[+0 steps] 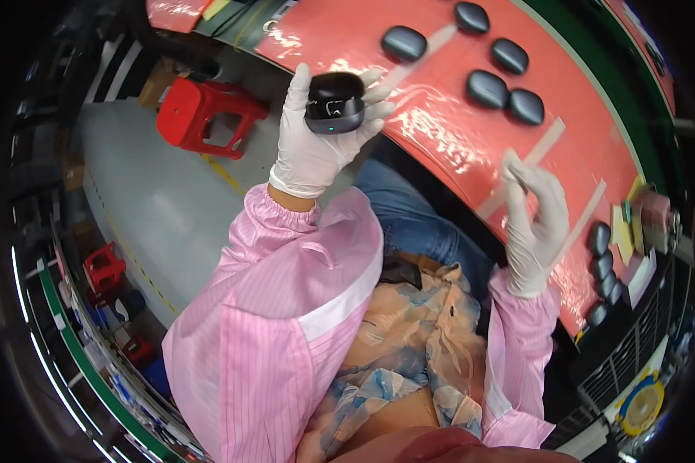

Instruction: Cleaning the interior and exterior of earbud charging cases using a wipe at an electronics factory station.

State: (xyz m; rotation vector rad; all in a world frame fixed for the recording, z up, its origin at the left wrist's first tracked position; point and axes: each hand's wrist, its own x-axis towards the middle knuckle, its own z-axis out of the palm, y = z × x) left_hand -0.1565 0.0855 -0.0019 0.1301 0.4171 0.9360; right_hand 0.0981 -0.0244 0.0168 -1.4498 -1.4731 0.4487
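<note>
My gloved left hand (316, 143) holds a dark earbud charging case (335, 122) over the near left edge of the red-covered table. The case lies across the palm between thumb and fingers; its glossy black upper part faces me, and a small green light glows on its front. My gloved right hand (537, 212) hovers above the red mat (448, 147) at the right, thumb and fingertips pinched together. Whether anything small sits between those fingertips cannot be made out. Beyond the hands, several closed dark cases lie on the mat, among them one case (404, 44) nearest my left hand.
More dark cases (602, 266) line the mat's right end, beside yellow papers (622, 231) and a black wire rack (633, 347). Pale tape strips (544, 143) cross the mat. Left of the table, a red stool (201, 116) stands on the grey floor (147, 185).
</note>
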